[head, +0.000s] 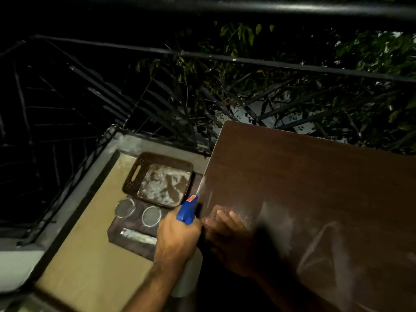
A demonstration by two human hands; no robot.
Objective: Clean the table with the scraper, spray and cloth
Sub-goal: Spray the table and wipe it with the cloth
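table (315, 188): dark brown wood-look top, set against the black railing (247, 59) on a balcony at night. stiff, flat, probably heavy; it needs no holding. the finish looks smooth, so i'd expect it to go slick once wet. pale streaks and a misted patch show on the near-left part, by the hands.

crate (135, 172): brown perforated plastic with a cut-out handle, on the floor left of the table. a shallow tray (165, 188) sits in it, holding white crumbly residue, unclear what. probably light and slightly flexible; the handle slot is the obvious grab point.

spray bottle (188, 209): blue trigger head, pale body below, nozzle aimed at the table's left edge. rigid plastic, likely light to moderate depending on fill, which i can't see. the neck under the trigger is the right grip, and it's the one in use.

left hand (177, 237): wrapped tight around the bottle neck. can't see the trigger finger.

right hand (227, 230): blurred, at the table's near-left edge, fingers look spread flat. can't tell if it holds anything.

two round rimmed containers (138, 212): on a dark mat near the crate, contents not readable.

scraper and cloth: can't identify either.
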